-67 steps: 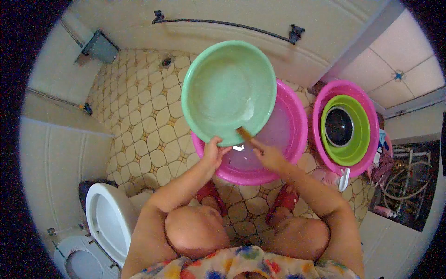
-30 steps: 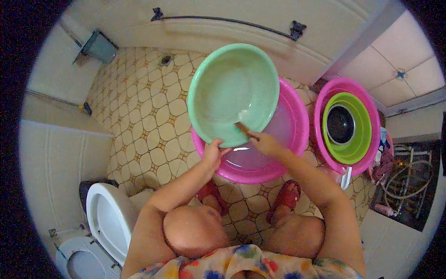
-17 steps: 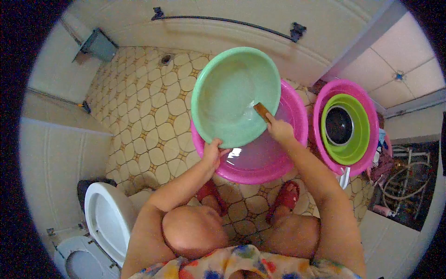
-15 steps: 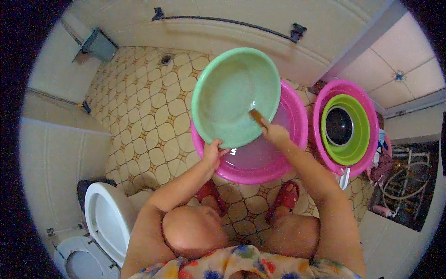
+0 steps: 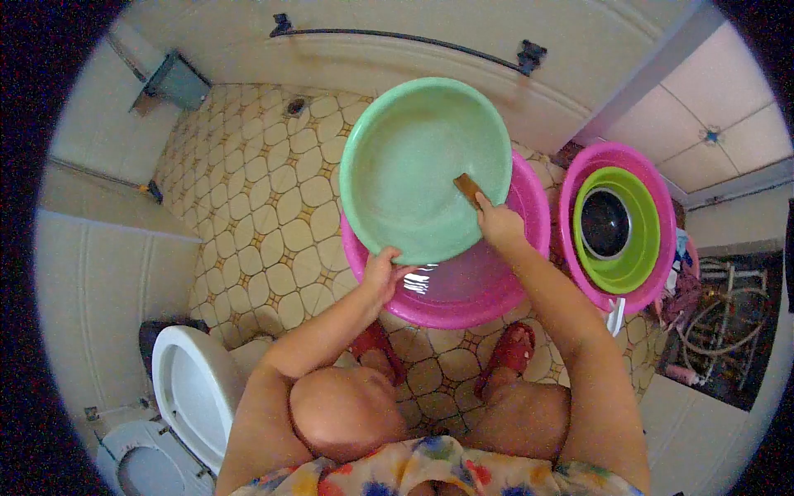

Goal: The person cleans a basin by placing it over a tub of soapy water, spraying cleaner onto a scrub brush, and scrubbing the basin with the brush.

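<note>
Basin (image 5: 413, 161) above tub (image 5: 451, 317), tool (image 5: 467, 190) at basin's right, nested basins (image 5: 637, 258) further right, toilet (image 5: 196, 388) lower left

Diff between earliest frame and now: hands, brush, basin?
The right hand and brush moved forward and rightward; the mint basin shifted slightly right. Nothing newly gripped or released. Unchanged: left hand holding the basin's near rim, pink tub beneath.
</note>
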Available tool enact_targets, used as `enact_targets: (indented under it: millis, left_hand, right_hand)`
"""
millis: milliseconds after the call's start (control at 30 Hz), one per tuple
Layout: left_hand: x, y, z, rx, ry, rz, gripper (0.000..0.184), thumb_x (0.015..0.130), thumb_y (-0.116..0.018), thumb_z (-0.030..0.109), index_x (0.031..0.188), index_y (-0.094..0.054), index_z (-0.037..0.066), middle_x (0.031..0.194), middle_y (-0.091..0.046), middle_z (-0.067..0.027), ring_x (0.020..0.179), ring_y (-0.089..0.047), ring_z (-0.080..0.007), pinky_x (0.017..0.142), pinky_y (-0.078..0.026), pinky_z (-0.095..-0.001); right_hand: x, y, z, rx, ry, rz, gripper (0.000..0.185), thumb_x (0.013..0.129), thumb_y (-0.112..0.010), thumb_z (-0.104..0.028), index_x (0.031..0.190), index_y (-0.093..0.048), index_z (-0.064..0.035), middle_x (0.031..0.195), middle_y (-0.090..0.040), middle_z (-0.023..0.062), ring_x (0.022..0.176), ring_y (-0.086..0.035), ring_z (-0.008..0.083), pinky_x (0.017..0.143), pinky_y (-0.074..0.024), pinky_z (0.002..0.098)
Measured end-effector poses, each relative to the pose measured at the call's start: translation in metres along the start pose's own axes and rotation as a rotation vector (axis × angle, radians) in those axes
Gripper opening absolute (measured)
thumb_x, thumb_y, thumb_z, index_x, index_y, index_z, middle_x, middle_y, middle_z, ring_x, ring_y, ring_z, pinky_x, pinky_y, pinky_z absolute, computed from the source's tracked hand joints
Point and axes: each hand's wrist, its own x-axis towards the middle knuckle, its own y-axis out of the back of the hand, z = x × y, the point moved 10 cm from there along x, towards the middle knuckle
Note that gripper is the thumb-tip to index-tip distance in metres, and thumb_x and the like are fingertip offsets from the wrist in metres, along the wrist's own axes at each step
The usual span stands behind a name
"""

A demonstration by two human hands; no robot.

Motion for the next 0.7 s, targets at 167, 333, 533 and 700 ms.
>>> enact_targets:
  millis: [167,333,533,700]
  left_hand:
    - [-0.006,-0.006,-0.002,-0.009,0.026,0.017,0.046,0.078,-0.047,0.009,0.121,-0.036,0.000,0.112,-0.050,-0.0141,0.095,-0.056,-0.0294,0.077,-0.051,-0.0442]
    - [-0.011,-0.007,0.002,-0.058,0.008,0.001,0.045,0.078,-0.046,0.010,0.119,-0.036,-0.002,0.112,-0.051,-0.0155,0.094,-0.057,-0.0299,0.081,-0.049,-0.0458]
    - [-0.011,0.001,0.011,0.002,-0.012,0.022,0.047,0.078,-0.046,0.010,0.122,-0.034,0.000,0.112,-0.051,-0.0148,0.095,-0.057,-0.0302,0.080,-0.050,-0.0415]
    - [-0.009,-0.010,0.013,0.012,-0.033,-0.019,0.048,0.077,-0.046,0.009,0.123,-0.033,0.000,0.115,-0.049,-0.0149,0.096,-0.056,-0.0302,0.080,-0.049,-0.0423]
  right_hand:
    - [-0.022,-0.041,-0.041,0.379,0.197,-0.086,0.044,0.085,-0.043,-0.031,0.129,-0.040,-0.0253,0.088,-0.061,0.0218,0.079,-0.060,0.0363,0.069,-0.0488,0.0439]
    - [-0.041,-0.029,-0.086,0.321,0.368,-0.183,0.043,0.083,-0.045,-0.030,0.125,-0.046,-0.0255,0.083,-0.062,0.0186,0.076,-0.060,0.0347,0.071,-0.0482,0.0435]
    - [-0.003,0.012,-0.015,-0.026,0.145,0.018,0.046,0.081,-0.047,-0.030,0.126,-0.045,-0.0218,0.075,-0.061,0.0181,0.072,-0.062,0.0320,0.068,-0.0490,0.0436]
    - [-0.037,-0.021,-0.062,0.347,0.247,-0.131,0.043,0.082,-0.046,-0.031,0.123,-0.049,-0.0202,0.081,-0.062,0.0206,0.074,-0.062,0.0339,0.071,-0.0487,0.0415]
